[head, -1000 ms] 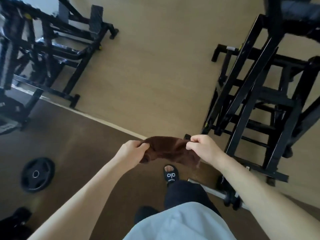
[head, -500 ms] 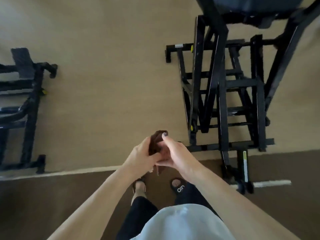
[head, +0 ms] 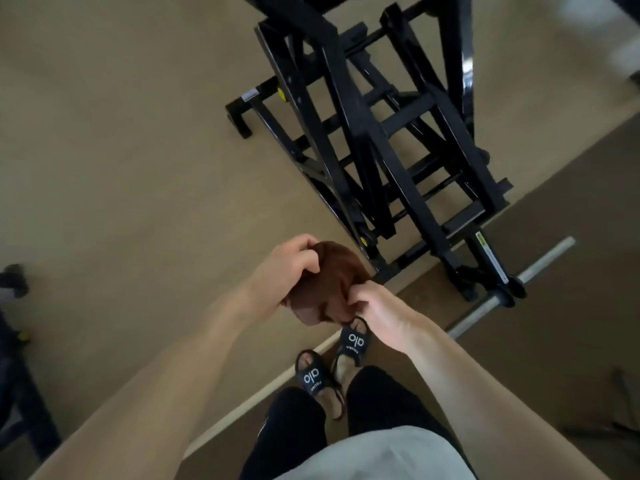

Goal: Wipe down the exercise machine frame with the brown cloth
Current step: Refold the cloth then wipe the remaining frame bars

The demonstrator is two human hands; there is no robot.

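Note:
A brown cloth [head: 330, 282] is bunched up in mid-air between both hands, at the middle of the head view. My left hand [head: 284, 271] grips its upper left side with curled fingers. My right hand [head: 372, 304] pinches its lower right edge. The black exercise machine frame [head: 391, 140] stands on the tan floor just beyond the cloth, its crossed bars running up to the top of the view. Neither the cloth nor a hand touches the frame.
A silver barbell [head: 498, 282] lies on the floor at the frame's near right foot. My feet in black slides [head: 329, 362] stand on the white strip where tan floor meets dark mat. Other dark equipment [head: 17, 375] sits at the left edge.
The view has swung so the frame now stands closer and tilted. The cloth, stretched flat between both hands a second ago, is now gathered into a bundle, with my left hand over its top.

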